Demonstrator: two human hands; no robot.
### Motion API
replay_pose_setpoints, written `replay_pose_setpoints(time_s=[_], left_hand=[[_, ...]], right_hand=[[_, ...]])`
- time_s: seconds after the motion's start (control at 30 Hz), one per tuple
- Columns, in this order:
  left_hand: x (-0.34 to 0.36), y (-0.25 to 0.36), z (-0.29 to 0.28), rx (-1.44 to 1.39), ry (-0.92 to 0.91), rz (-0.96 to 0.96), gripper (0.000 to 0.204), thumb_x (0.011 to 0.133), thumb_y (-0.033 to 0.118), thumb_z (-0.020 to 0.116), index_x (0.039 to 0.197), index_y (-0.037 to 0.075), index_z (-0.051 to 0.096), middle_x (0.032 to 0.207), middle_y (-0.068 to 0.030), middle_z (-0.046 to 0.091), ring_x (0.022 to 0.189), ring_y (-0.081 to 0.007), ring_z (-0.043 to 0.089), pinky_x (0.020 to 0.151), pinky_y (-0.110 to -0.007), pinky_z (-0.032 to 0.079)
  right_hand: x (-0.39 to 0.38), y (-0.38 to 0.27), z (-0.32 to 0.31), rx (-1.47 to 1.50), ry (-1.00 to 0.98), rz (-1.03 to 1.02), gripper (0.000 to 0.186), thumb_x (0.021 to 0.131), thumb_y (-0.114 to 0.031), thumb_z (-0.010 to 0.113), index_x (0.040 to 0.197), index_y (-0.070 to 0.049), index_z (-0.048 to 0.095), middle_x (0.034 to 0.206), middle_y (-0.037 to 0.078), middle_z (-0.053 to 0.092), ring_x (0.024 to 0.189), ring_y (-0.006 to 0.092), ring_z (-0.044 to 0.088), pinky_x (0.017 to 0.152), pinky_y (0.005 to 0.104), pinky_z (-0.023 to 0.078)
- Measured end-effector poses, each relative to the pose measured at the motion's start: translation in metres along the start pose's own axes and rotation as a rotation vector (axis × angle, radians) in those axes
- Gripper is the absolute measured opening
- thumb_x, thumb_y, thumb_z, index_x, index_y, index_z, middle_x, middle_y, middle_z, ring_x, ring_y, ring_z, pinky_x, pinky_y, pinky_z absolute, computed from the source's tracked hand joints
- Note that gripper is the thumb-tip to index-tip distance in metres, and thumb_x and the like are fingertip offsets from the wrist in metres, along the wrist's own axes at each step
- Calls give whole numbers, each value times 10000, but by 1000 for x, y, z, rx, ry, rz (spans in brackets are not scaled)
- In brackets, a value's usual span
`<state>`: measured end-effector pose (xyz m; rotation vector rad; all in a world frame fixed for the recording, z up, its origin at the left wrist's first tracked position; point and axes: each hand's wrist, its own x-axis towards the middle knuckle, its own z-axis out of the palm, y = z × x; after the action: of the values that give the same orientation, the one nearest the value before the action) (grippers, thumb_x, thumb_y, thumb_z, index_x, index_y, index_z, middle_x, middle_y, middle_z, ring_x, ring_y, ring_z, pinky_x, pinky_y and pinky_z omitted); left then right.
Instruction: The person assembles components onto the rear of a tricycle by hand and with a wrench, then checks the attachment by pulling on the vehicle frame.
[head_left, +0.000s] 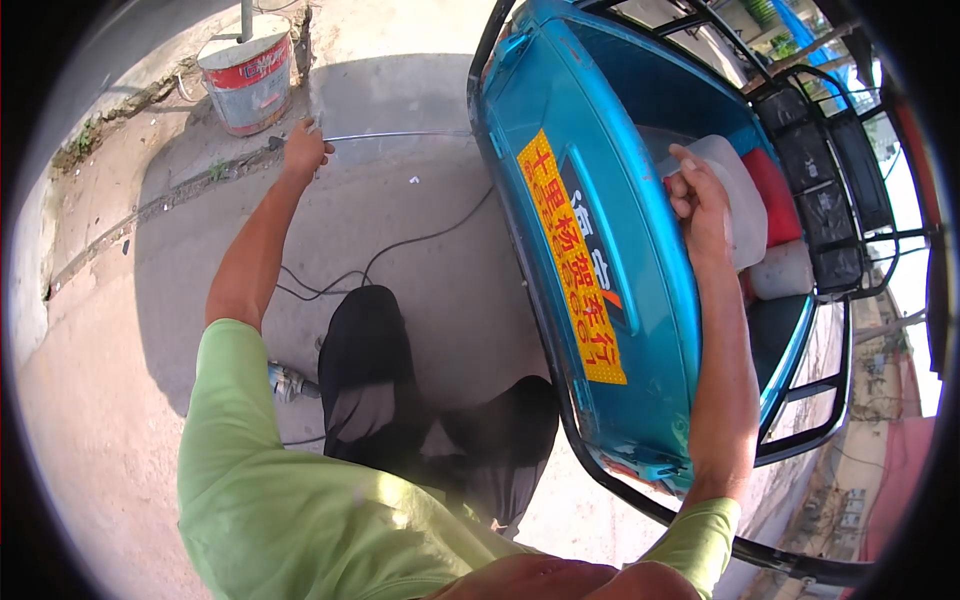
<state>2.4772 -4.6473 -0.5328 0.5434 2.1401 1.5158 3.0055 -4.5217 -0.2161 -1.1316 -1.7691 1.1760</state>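
Observation:
My left hand (303, 152) is stretched out over the ground and closed around a thin metal rod (400, 134). The rod runs right toward the blue three-wheeled cargo cart (640, 290), and its dark end pokes out left of my fist. Over the cart's bed, my right hand (697, 205) has curled fingers, with the index finger partly straight. Whatever those fingers may hold is hidden, though a small bit of red shows beside them. A translucent white plastic jug (735, 195) lies just behind this hand, with a red container (770, 195) next to it.
A paint bucket (248, 85) with a pole in it stands at far left. A black cable (425, 240) snakes across the concrete. A metal-bodied power tool (290, 383) lies left of my knee. Black frame bars (555, 360) surround the cart; a black seat (815, 180) is beyond.

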Motion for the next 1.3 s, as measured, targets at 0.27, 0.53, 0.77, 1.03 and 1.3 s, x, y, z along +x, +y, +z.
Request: replay_pose_setpoints(time_s=[0.27, 0.53, 0.77, 1.03, 1.3], left_hand=[[-10, -14, -47, -43, -377, 219, 446, 1014, 141, 506, 1458, 100, 506, 1239, -133, 678, 1106, -206, 667, 877, -350, 520], [-24, -23, -39, 622, -96, 911, 518, 957, 299, 676, 1404, 79, 534, 1378, -203, 564, 1309, -376, 518, 1121, -424, 399], [-1, -6, -35, 466, -425, 115, 713, 981, 654, 462, 1047, -26, 664, 883, -144, 723, 935, -318, 699, 873, -413, 545], [-19, 10, -15, 177, -416, -404, 652, 977, 700, 418, 907, 68, 563, 689, -74, 638, 523, -217, 636, 485, -351, 462], [-34, -3, -29, -174, -323, -189, 505, 996, 538, 545, 1013, 39, 619, 758, -65, 665, 651, -188, 679, 565, -333, 501]], right_hand=[[-7, -5, 10, -69, 19, -44, 505, 993, -328, 550, 1334, 43, 586, 687, -28, 438, 591, 38, 378, 615, 208, 339], [-1, 2, 2, 28, 19, 3, 396, 984, -252, 586, 1270, 12, 658, 753, -26, 499, 635, 41, 382, 589, 206, 312], [6, 8, 5, -12, -4, -75, 430, 987, -302, 592, 1279, 7, 658, 752, -38, 497, 629, 31, 379, 594, 204, 332], [-1, 4, 4, 6, -7, -35, 456, 984, -309, 575, 1296, 17, 638, 745, -37, 480, 634, 31, 382, 614, 203, 317], [-6, -6, 7, -49, 1, 15, 540, 995, -359, 560, 1338, 57, 571, 686, -49, 401, 601, 24, 374, 626, 196, 330]])
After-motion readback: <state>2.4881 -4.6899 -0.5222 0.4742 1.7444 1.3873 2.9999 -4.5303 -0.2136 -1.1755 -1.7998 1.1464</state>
